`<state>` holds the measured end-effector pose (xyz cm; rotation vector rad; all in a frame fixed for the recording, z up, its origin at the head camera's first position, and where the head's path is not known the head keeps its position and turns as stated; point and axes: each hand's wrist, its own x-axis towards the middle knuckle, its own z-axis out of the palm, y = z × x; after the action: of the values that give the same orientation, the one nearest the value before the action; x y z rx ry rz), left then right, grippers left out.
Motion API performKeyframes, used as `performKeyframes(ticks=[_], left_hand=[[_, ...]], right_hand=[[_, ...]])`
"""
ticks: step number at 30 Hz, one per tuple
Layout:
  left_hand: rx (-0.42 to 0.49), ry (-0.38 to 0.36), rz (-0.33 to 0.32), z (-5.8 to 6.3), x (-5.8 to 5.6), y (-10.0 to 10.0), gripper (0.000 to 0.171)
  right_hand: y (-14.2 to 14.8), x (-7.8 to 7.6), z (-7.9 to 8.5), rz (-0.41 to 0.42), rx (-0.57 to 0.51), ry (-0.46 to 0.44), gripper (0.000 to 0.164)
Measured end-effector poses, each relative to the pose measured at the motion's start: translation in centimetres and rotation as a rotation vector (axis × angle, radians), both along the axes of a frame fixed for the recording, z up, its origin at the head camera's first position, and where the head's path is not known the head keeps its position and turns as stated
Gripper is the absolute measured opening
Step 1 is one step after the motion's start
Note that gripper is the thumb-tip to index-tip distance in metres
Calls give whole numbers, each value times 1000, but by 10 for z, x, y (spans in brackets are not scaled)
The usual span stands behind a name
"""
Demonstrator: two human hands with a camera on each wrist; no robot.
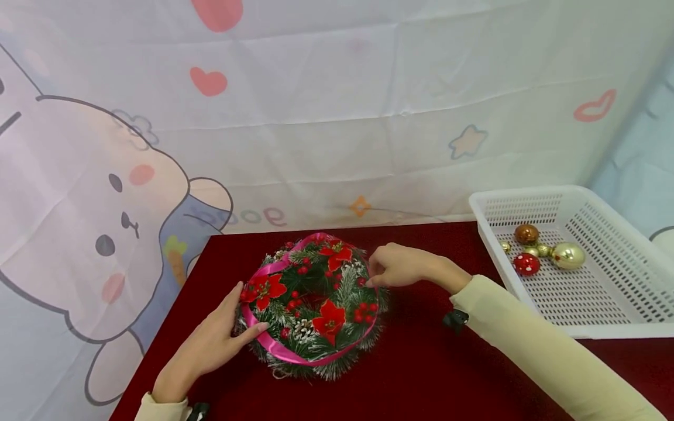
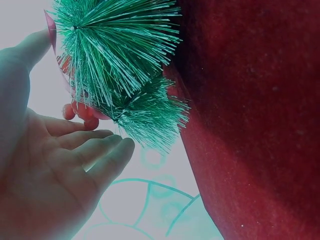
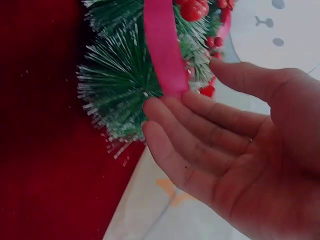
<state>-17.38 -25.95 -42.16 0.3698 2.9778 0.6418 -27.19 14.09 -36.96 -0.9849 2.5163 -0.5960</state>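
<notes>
A green Christmas wreath (image 1: pixel 346 285) lies on the dark red cloth, trimmed with red poinsettias (image 1: pixel 330 321), berries and frosted pine cones (image 1: pixel 303 331). Around its upper side runs a pink ribbon (image 1: pixel 282 352) in a loop. At the wreath's left edge is my left hand (image 1: pixel 207 339), its thumb resting near the ribbon and its fingers fairly straight along the outer side. My right hand (image 1: pixel 402 267) is at the far right edge. In the right wrist view its gently bent fingertips touch the ribbon (image 3: pixel 165 47), with the thumb (image 3: pixel 240 77) held apart from them.
To the right stands a white perforated plastic basket (image 1: pixel 600 330) holding a gold ornament (image 1: pixel 568 256), a red spotted ball (image 1: pixel 526 264), a brown ball (image 1: pixel 526 234) and small gold balls. A printed cloth backdrop (image 1: pixel 337 158) hangs behind the red table covering (image 1: pixel 432 374).
</notes>
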Motion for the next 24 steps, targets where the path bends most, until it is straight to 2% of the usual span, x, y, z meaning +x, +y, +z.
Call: performKeyframes(ticks=[5, 11, 17, 21, 24], left_hand=[[-2, 13, -4, 1, -1, -1, 115], [-1, 3, 0, -1, 0, -2, 115], [11, 7, -3, -3, 0, -2, 114], [11, 10, -2, -4, 0, -2, 115], [12, 9, -3, -4, -1, -1, 115]], right_hand=[[-7, -4, -5, -59, 12, 32, 28], [-12, -21, -8, -155, -9, 46, 26], [-21, -44, -7, -195, -102, 70, 24], [-29, -57, -8, -219, -167, 54, 26], [-31, -62, -9, -219, -170, 21, 32]])
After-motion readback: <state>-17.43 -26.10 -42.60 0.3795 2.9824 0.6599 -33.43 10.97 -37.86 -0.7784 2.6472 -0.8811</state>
